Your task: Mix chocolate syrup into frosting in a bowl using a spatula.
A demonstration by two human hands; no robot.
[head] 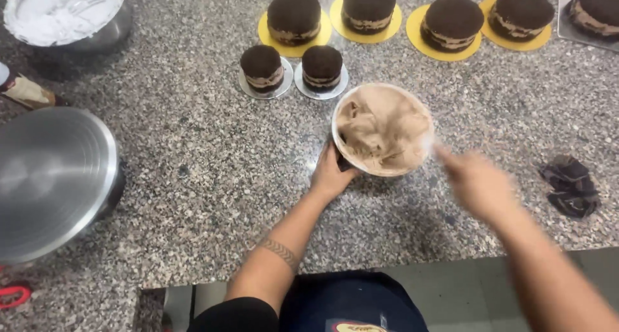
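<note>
The tub (383,129) of brown cream stands upright, mouth up, mid-counter (213,171). The left hand (331,175) is clamped on its near wall; the right hand (476,180) is blurred beside its rim, grip unclear. Seven dark cakes line the far edge: five large (368,7), two small (262,68).

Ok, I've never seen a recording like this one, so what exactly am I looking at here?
One camera, worn on a person's head, looks down at their bare hands over a speckled stone counter. The left hand holds the side of a bowl of light brown cream. The right hand is blurred beside its rim; whether it holds anything cannot be told. Behind stand small dark layered cakes on yellow and silver discs. At left are a metal turntable and a bowl of white cream.
</note>
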